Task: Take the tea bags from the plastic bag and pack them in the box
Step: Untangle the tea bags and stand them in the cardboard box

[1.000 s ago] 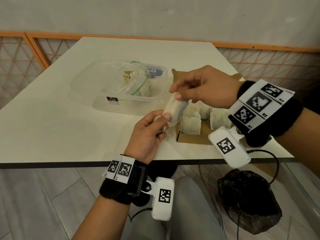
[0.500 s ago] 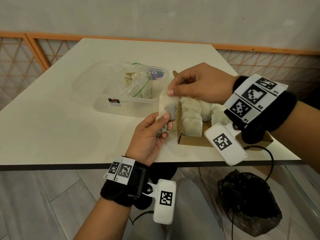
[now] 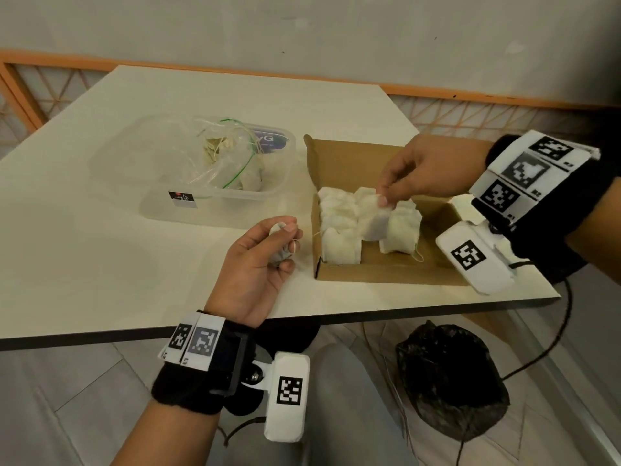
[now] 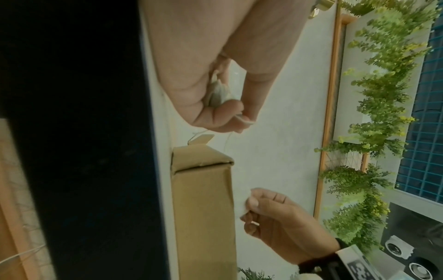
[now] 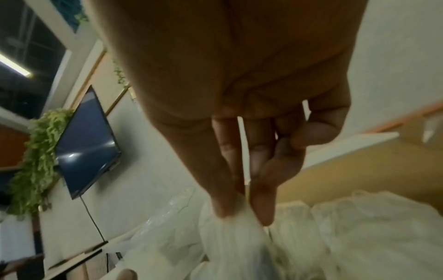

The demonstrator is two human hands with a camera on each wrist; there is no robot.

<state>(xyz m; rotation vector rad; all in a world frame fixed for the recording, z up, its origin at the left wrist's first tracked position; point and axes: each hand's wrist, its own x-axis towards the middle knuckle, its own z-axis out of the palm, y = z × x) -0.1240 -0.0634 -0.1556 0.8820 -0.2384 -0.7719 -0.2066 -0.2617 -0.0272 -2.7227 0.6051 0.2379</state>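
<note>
An open brown cardboard box [image 3: 339, 156] sits on the table with several white tea bags [image 3: 336, 210] lined up inside. My right hand [image 3: 383, 193] pinches the top of one tea bag [image 3: 373, 220] and holds it over the middle of the box; the pinch shows close up in the right wrist view [image 5: 239, 216]. My left hand [image 3: 285, 233], just left of the box, is curled round another tea bag [image 3: 279, 255], also seen in the left wrist view [image 4: 219, 92]. The clear plastic bag [image 3: 221, 156] with more tea bags lies in a plastic tub [image 3: 268, 196].
The tub stands left of the box, mid-table. The table's front edge [image 3: 134, 334] runs close under my left wrist. A black bag [image 3: 450, 381] sits on the floor below. An orange lattice rail [image 3: 504, 105] runs behind the table.
My right hand pulled one tea bag away from my left hand and carried it right, over the box. My left hand stayed left of the box, keeping the other tea bag.
</note>
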